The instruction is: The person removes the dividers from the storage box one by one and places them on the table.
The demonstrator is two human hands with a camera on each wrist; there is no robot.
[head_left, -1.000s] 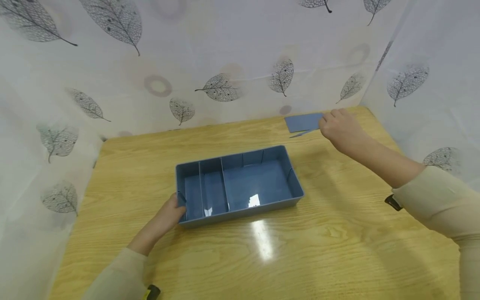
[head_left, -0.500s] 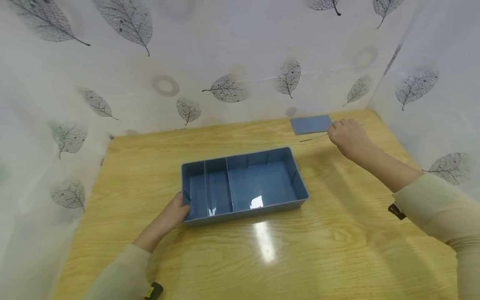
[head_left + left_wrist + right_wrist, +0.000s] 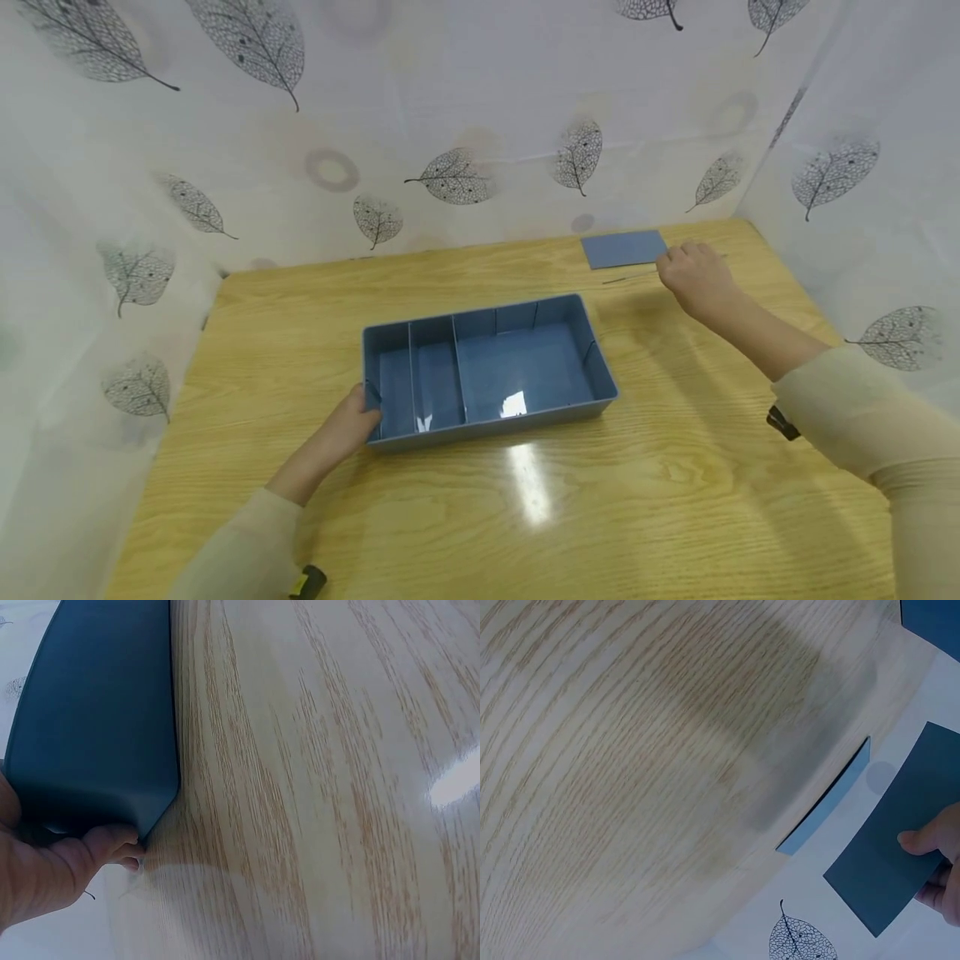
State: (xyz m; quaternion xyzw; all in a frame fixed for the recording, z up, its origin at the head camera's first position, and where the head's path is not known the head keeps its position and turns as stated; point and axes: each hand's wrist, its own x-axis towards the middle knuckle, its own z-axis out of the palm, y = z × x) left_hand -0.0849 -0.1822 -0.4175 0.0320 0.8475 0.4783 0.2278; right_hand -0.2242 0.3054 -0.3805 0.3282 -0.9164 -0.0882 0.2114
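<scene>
A blue-grey rectangular storage box [image 3: 495,427] sits on the table, with two upright dividers [image 3: 459,371] marking off narrow compartments at its left and a wide one at its right. My left hand [image 3: 343,432] grips the box's left end wall, thumb over the rim. Beyond the box at the right, my right hand [image 3: 697,279] pinches a thin, flat blue-grey divider panel [image 3: 900,832] between thumb and fingers, held above the table. From the head, this panel appears edge-on as a thin line. A similar loose panel [image 3: 622,249] lies flat just behind it.
The wood-grain table [image 3: 600,517] meets a white, leaf-printed cloth [image 3: 495,100] along its back edge. More of this cloth hangs at the left and right. Slots line the inside walls of the box's wide compartment.
The panel in my right hand has turned from slightly face-on to edge-on in the head view. The head view has shifted a little. My left hand stays on the box.
</scene>
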